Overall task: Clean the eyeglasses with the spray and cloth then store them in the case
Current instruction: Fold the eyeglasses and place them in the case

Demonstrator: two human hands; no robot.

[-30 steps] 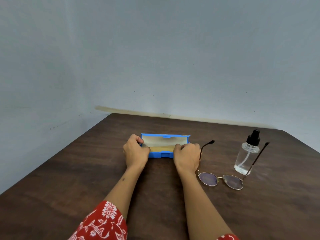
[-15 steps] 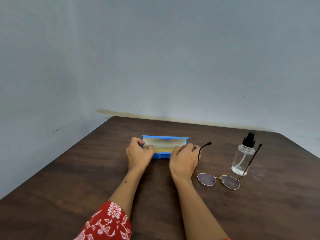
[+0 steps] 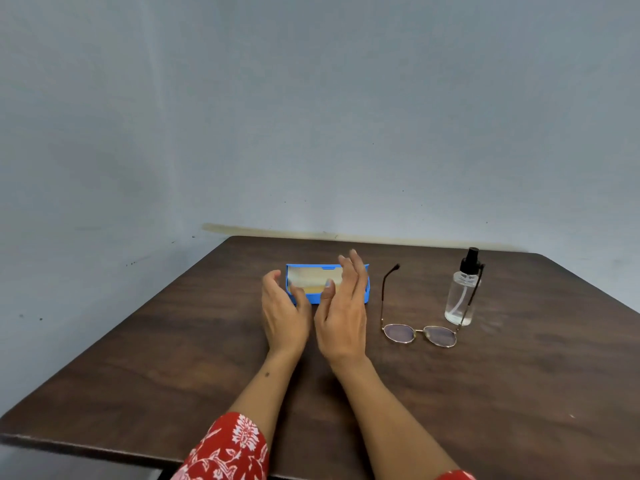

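A blue eyeglass case (image 3: 313, 298) lies open on the dark wooden table (image 3: 519, 393), its pale lining and something yellowish showing inside. My left hand (image 3: 282, 315) rests at the case's left front corner, fingers curled loosely against it. My right hand (image 3: 343, 313) hovers in front of the case's right half, fingers spread and empty. Gold-rimmed eyeglasses (image 3: 420, 332) lie to the right with temples unfolded, lenses toward me. A clear spray bottle (image 3: 462, 292) with a black nozzle stands upright behind the right lens. I cannot tell the cloth apart.
The table's back edge meets a pale grey wall (image 3: 311, 116). Its left edge runs diagonally toward me, and the front edge is near the bottom of the view. A red floral sleeve (image 3: 228, 448) covers my left forearm.
Both hands have come off the case's front edge. The right hand has lifted and spread its fingers; the left has slid to the case's left corner. The case's lid stands open.
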